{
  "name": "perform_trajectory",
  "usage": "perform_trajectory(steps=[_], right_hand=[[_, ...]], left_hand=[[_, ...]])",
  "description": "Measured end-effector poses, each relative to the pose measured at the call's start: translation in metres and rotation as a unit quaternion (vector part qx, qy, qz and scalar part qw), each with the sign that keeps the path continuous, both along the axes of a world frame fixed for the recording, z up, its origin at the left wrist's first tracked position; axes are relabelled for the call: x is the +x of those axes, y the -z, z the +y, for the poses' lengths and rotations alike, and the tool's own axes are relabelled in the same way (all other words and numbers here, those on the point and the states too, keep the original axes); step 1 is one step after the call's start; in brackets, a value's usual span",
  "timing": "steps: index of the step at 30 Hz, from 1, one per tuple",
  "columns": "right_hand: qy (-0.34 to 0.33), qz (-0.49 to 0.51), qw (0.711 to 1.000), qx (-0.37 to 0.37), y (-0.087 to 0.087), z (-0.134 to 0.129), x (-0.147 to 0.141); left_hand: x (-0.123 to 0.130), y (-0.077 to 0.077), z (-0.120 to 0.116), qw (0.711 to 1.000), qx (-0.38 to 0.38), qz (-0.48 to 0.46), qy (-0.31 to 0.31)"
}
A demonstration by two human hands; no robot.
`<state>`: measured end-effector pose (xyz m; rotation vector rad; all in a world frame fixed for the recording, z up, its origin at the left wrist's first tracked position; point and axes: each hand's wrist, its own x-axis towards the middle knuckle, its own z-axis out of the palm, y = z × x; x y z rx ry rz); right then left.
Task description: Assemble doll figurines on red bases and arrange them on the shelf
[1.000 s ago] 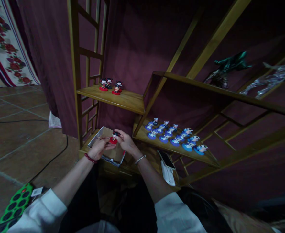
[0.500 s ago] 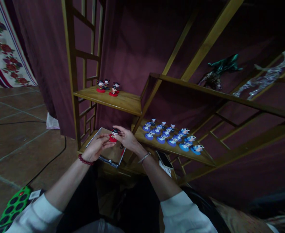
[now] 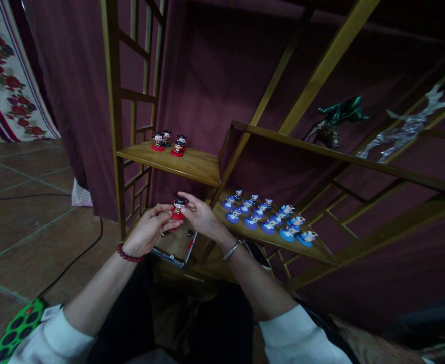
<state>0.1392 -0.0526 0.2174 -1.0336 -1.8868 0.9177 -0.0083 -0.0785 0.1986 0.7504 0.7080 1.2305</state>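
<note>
Between my two hands is a small doll figurine (image 3: 179,206) with black hair buns and a red round base. My left hand (image 3: 152,225) pinches the base from the left. From the right, my right hand (image 3: 199,215) holds the figurine's side with thumb and fingers. Beneath my hands an open box (image 3: 169,255) holds small dark pieces, partly hidden by the hands. Above, similar figurines on red bases (image 3: 177,148) stand grouped at the left of a small wooden shelf (image 3: 197,169).
Rows of figurines on purple and blue bases (image 3: 269,222) fill the lower right shelf. A green-and-brown sculpture (image 3: 338,121) and a clear glass figure (image 3: 404,124) stand on the higher shelf. A phone (image 3: 258,253) lies by my right forearm. A green object with dark circles (image 3: 17,326) is at lower left.
The figurine stays in both hands and looks slightly more upright. My hands have shifted a little, and the camera view has tilted slightly.
</note>
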Motion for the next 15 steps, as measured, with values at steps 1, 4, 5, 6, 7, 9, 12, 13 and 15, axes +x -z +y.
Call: perform_trajectory(steps=[1, 4, 5, 6, 7, 9, 12, 13, 15], right_hand=[[-0.002, 0.004, 1.0, -0.001, -0.002, 0.0, 0.0], [-0.009, 0.016, 1.0, -0.005, -0.005, 0.0, -0.001], [-0.009, 0.019, 1.0, -0.005, -0.006, -0.001, -0.002], [-0.01, 0.023, 1.0, -0.005, -0.007, -0.002, -0.003], [-0.013, 0.029, 0.999, -0.007, -0.008, -0.003, -0.004], [-0.02, 0.042, 0.999, -0.013, -0.009, -0.003, -0.006], [-0.029, 0.061, 0.997, -0.024, -0.01, -0.003, -0.008], [-0.031, 0.064, 0.997, -0.028, -0.011, -0.003, -0.009], [-0.035, 0.065, 0.997, -0.037, -0.013, -0.003, -0.009]], left_hand=[[-0.001, -0.002, 0.0, 1.0, 0.008, -0.002, 0.0], [-0.004, -0.006, -0.002, 1.0, 0.025, -0.001, -0.001], [-0.004, -0.007, -0.002, 1.0, 0.028, 0.0, -0.001], [-0.005, -0.008, -0.003, 0.999, 0.032, 0.001, 0.0], [-0.006, -0.008, -0.003, 0.999, 0.035, 0.002, 0.001], [-0.007, -0.009, -0.004, 0.999, 0.042, 0.003, 0.002], [-0.009, -0.01, -0.004, 0.999, 0.052, 0.001, -0.001], [-0.009, -0.011, -0.004, 0.998, 0.055, 0.002, -0.001], [-0.011, -0.014, -0.005, 0.998, 0.06, 0.006, -0.001]])
